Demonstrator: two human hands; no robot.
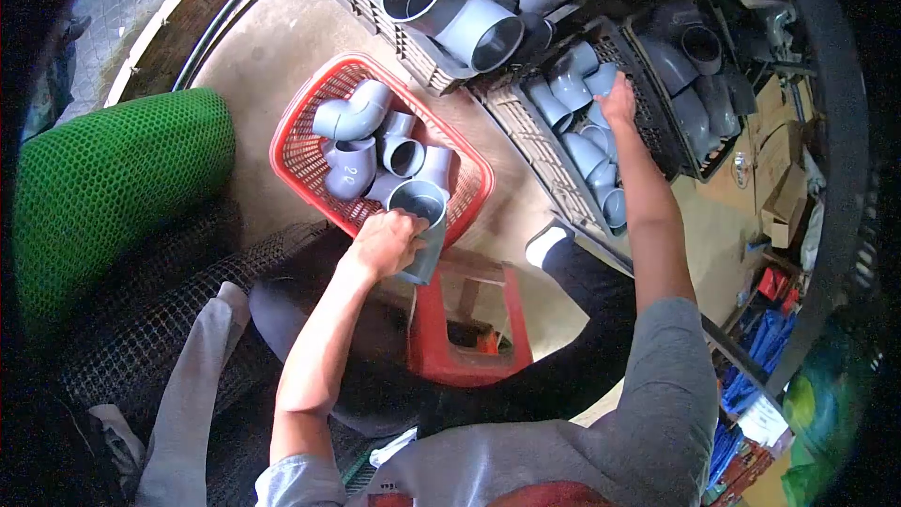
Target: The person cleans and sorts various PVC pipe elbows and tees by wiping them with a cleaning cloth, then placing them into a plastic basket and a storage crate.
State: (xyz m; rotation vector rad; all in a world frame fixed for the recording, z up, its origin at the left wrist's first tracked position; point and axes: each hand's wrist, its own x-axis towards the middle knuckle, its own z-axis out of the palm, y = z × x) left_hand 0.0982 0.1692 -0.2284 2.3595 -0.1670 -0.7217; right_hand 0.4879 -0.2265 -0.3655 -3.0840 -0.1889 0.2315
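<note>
My left hand (389, 242) is closed around the side of a grey plastic pipe fitting (427, 249), its round mouth facing up over the near edge of a red plastic basket (293, 169). Several grey pipe elbows (352, 169) and other fittings lie jumbled in that basket. Out to the right, my right hand (617, 101) reaches into a grey crate (526, 136), its thumb and fingers around the edge of a light grey pipe elbow (601, 80). More elbows (584, 155) lie around it in the crate.
Large grey tee fittings (455, 14) fill a crate at the top. A black crate (643, 66) with darker fittings stands at the right. A red stool (474, 371) is in front of me. Green mesh (122, 207) lies rolled at left, and cardboard boxes (779, 197) sit far right.
</note>
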